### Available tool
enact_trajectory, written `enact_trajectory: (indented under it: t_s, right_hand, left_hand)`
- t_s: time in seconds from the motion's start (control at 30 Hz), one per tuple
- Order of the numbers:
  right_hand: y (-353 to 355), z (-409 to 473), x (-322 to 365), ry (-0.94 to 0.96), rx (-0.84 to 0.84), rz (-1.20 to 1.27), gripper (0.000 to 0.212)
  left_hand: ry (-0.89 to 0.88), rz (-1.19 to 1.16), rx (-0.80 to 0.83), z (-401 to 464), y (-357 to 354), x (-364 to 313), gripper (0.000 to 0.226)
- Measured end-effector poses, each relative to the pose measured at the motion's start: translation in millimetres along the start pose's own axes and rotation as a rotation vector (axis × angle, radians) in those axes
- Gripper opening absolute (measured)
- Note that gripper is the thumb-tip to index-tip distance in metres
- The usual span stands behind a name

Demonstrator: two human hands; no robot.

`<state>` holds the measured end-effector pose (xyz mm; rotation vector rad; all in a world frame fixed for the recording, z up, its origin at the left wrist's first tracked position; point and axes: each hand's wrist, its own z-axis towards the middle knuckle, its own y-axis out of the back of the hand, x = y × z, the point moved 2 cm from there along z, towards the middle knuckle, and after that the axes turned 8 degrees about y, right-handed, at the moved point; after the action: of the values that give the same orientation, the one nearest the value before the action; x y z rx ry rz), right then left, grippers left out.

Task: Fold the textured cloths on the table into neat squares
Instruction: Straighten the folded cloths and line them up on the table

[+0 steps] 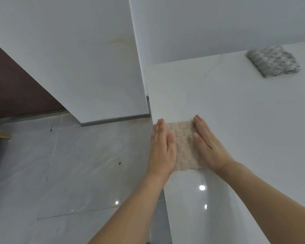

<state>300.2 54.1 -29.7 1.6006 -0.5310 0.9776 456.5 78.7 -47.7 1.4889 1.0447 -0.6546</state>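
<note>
— So how far along is the folding?

— Well along, I'd judge. The pink cloth (184, 145) lies low in the middle of the frame, near the left edge of the white table (236, 106), already a compact square.

— And the hands?

— Both flat. The left hand (163, 147) lies along the cloth's left side, the right hand (207, 145) along its right; fingers straight and together, pressing down, gripping nothing.

— Smoothing it, then?

— That's my reading: squaring the sides and flattening the last fold.

— Anything else finished?

— A grey mottled cloth (273, 62) sits at the upper right of the frame, well apart, folded into a square too.

— What's left?

— No unfolded cloth shows; whether more wait outside the frame, I cannot tell.
</note>
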Motion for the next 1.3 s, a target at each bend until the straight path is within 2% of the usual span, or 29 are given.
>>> enact_trajectory:
  t_s: [0.13,0.27,0.43,0.57,0.73,0.87,1.1,1.2,1.3]
  right_hand:
    - [-9.1,5.3,-5.5,0.049,0.032,-0.216,0.054]
    - [-10.7,1.0,-17.5,0.006,0.03,-0.544,0.069]
    - [-6.8,-8.3,-25.4,-0.108,-0.037,-0.644,0.069]
    - [-6.6,-11.6,-24.5,-0.161,-0.134,-0.594,0.069]
    - [-21.9,-32.0,-2.5,-0.55,-0.714,-0.152,0.064]
    - [-51.8,-36.1,17.1,-0.657,-0.924,-0.088,0.063]
    - [-79.9,-12.4,35.7,-0.705,-1.023,-0.106,0.066]
    - [-81.7,-9.2,34.8,-0.727,-0.979,-0.169,0.066]
    - [-84.4,-9.5,32.6,-0.788,-0.875,-0.255,0.063]
  left_hand:
    - [-0.017,0.157,-0.016,4.6,-3.0,6.4,0.055]
    - [-0.037,0.339,-0.032,6.6,-3.6,14.4,0.056]
    - [-0.059,0.446,0.031,7.4,4.6,22.9,0.057]
    - [-0.085,0.603,0.122,13.9,15.7,19.6,0.059]
    - [-0.277,0.554,0.392,62.1,54.7,-0.1,0.054]
    - [-0.425,0.533,0.625,113.1,55.2,-32.2,0.053]
    - [-0.6,0.478,0.949,133.1,17.8,-41.8,0.055]
    - [-0.675,0.476,1.011,128.5,5.9,-40.7,0.054]
    - [-0.778,0.578,1.009,127.7,-1.5,-38.2,0.054]
